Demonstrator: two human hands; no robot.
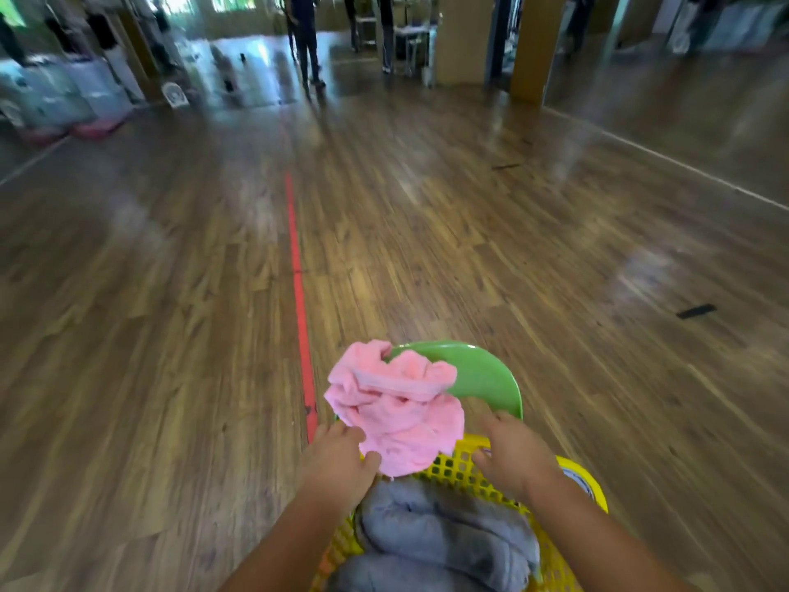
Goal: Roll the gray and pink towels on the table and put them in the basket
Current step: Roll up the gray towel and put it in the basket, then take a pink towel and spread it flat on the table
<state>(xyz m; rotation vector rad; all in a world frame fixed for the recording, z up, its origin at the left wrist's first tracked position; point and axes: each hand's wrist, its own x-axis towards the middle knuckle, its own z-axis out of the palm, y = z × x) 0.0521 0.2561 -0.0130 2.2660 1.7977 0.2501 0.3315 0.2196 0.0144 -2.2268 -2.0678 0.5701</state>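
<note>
Floor (469, 232): brown wood planking is filling most of the view, blurred, with glare patches across it.
Red line (299, 292): a narrow red strip is running along the floor from mid-frame down toward the left hand.
People (307, 36): standing figures are showing far off at the top, too blurred to detail.
Basket (459, 465): a yellow lattice-walled basket is sitting at the bottom centre, between the two forearms.
Gray towel (439, 531): lying bunched inside the basket, filling its near part; whether it is rolled cannot be told.
Pink towel (397, 403): crumpled, not rolled, and resting over the far rim of the basket, partly covering the green piece behind it.
Green piece (486, 378): a smooth curved green plastic surface is showing just beyond the basket; what it belongs to cannot be told.
Left hand (341, 459): pinching the near left edge of the pink towel between thumb and curled fingers.
Right hand (512, 455): resting on the far right rim of the basket with fingers spread loosely; grasping nothing visible.
Dark object (696, 311): a small black bar is lying on the floor, well apart at right.
</note>
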